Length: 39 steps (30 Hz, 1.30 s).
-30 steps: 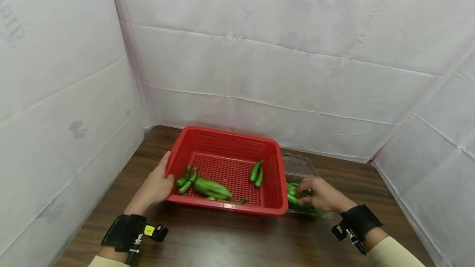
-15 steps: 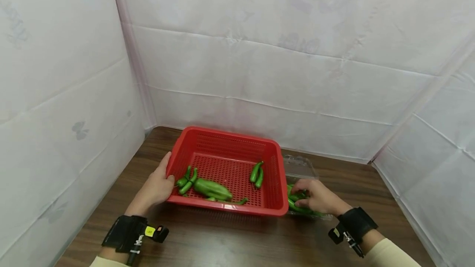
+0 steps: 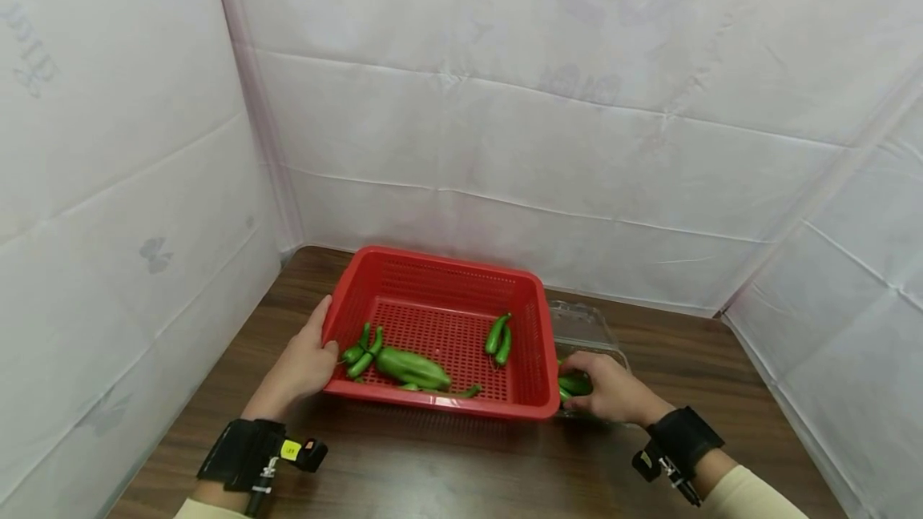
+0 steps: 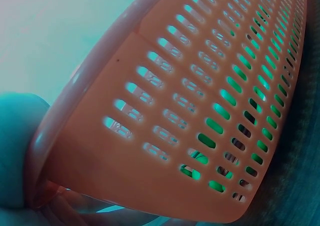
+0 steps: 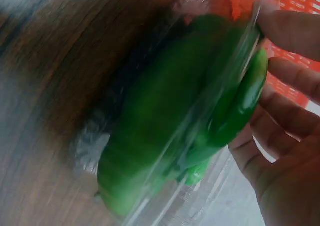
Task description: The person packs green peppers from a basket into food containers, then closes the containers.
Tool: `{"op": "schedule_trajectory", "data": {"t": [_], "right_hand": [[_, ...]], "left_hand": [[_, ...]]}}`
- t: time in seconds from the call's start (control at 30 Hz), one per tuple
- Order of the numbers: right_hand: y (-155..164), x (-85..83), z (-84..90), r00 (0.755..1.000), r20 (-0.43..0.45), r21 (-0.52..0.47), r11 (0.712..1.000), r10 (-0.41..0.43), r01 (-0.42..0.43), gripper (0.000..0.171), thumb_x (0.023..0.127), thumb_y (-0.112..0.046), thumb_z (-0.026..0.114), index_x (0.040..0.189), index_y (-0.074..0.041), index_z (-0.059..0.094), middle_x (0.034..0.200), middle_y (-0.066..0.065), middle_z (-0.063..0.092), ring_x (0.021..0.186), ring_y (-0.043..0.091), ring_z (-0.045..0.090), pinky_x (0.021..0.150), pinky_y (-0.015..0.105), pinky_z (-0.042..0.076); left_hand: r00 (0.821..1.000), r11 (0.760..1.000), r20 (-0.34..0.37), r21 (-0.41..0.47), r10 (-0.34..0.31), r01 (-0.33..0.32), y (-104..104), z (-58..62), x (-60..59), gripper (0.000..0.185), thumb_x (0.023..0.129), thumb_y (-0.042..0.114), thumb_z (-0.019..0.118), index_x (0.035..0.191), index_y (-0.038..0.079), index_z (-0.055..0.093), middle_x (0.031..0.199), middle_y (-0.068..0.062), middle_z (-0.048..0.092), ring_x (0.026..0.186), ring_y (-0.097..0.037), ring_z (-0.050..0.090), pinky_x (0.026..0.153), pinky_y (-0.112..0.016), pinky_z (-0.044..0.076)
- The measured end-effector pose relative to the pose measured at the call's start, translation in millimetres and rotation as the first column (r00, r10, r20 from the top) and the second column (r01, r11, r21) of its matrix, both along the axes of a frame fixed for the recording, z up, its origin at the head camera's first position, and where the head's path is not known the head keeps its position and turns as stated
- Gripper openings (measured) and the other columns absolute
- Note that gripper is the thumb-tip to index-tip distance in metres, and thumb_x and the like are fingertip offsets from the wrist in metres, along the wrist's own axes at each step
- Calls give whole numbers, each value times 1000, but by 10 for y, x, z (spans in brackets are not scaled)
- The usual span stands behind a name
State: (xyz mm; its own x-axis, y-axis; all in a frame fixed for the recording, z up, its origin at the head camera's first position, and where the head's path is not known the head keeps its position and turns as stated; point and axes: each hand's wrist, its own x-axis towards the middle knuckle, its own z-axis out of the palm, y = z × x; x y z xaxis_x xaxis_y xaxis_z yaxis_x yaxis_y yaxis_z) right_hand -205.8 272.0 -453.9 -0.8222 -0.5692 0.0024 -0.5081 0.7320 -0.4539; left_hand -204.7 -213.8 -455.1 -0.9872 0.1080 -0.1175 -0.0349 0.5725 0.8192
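My left hand (image 3: 303, 363) grips the left rim of a red plastic basket (image 3: 461, 401), thumb on the inside. A plump green pepper (image 3: 413, 368) and several slim green chili peppers (image 3: 502, 339) lie in it. In the left wrist view, the perforated basket wall (image 4: 145, 91) fills most of the picture. To the right of the basket, my right hand (image 3: 613, 387) reaches into a clear plastic box (image 3: 580, 328). Its fingers curl about a slim green chili pepper (image 5: 246, 98) at the box's edge; the exact fingertip contact is partly hidden. A larger green pepper (image 5: 145, 116) is behind the clear plastic.
The box stands close against the basket's right side, its clear lid raised at the back. Both rest on a dark wooden table (image 3: 433, 471). White sheeting (image 3: 505, 142) encloses the table at the back and on both sides.
My right hand has shifted left within the box, toward the basket, and covers more of the peppers there. My left hand and the basket have stayed in place.
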Motion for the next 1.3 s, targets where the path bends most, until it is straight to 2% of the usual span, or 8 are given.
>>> {"op": "schedule_trajectory", "data": {"t": [0.4,0.67,0.97,1.17,1.3], "right_hand": [[130,6,115,998,41,19,998,51,-52,37,79,1,80,110,-17,71,101,-6,69,88,5,60,76,26,54],[193,17,115,995,40,-13,996,92,-91,32,86,-7,81,115,-18,74,110,-4,71,94,9,63,80,28,56],[185,14,91,998,25,-32,998,63,-62,27,88,-12,81,113,-16,74,108,-4,73,94,8,64,80,29,57],[149,-18,197,997,-26,-71,995,71,-73,26,90,-9,79,115,-12,73,110,3,75,99,22,70,84,39,61],[34,-83,397,989,-136,-74,995,57,-67,26,90,-6,78,115,-11,73,108,4,76,98,22,71,83,41,61]], "left_hand": [[1000,1000,-14,5,-6,6,0,7,-12,76,105,4,37,167,5,-9,166,-36,23,149,-55,35,116,-71,34],[1000,1000,-5,-7,3,-3,-17,21,-13,77,105,5,38,167,5,-8,164,-36,27,146,-55,39,114,-72,37],[1000,1000,-22,-16,-2,1,-6,-1,-16,76,105,5,37,167,5,-7,163,-37,29,145,-54,41,113,-72,37],[1000,1000,-16,-16,3,-3,-3,4,-2,76,105,6,36,167,6,-7,164,-35,29,146,-54,40,114,-71,37],[1000,1000,-12,-12,14,-14,11,1,9,74,106,6,36,167,6,-5,165,-34,29,147,-52,40,116,-69,37]]}}
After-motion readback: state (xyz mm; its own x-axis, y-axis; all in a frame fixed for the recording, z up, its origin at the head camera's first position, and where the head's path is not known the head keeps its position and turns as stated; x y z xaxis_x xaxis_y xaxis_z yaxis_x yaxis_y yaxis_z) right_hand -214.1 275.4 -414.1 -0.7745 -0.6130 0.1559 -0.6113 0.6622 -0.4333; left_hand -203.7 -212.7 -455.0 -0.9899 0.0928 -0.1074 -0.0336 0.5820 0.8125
